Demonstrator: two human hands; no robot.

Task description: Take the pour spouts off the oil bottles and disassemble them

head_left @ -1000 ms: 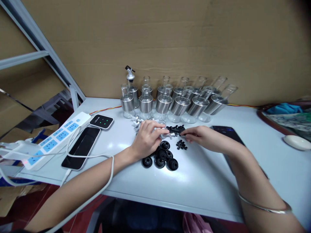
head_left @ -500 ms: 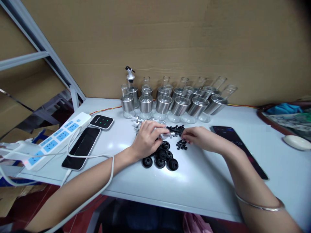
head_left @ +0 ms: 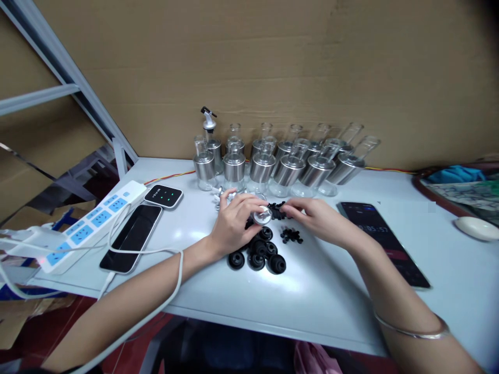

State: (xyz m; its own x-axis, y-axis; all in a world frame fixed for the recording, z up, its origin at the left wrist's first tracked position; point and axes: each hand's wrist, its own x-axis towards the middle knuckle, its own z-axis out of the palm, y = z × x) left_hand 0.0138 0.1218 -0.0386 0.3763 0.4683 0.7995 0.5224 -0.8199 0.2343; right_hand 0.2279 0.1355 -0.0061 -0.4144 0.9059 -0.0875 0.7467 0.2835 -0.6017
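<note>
My left hand (head_left: 233, 221) grips a silver pourer top (head_left: 262, 215) between thumb and fingers, its round underside turned towards me. Just to its right, the thumb and fingertips of my right hand (head_left: 312, 221) are pinched together; anything between them is too small to make out. Small black pieces (head_left: 291, 236) lie below the right fingertips, and a pile of longer black parts (head_left: 277, 210) sits behind them. In front of my left hand are several round black rubber stoppers (head_left: 258, 254). More silver pourer parts (head_left: 218, 196) lie behind it, partly hidden.
Glass bottles with steel sleeves (head_left: 262, 167) stand in two rows at the back; one carries a pourer (head_left: 209, 122). A power strip (head_left: 97, 221), a phone (head_left: 130, 239) and a Wi-Fi device (head_left: 163, 196) lie left. Another phone (head_left: 384, 244) and a white mouse (head_left: 476, 228) are right.
My left hand has turned the pourer top so its round end faces me. My right hand dipped to the small black pieces, then moved left and up towards the pourer.
</note>
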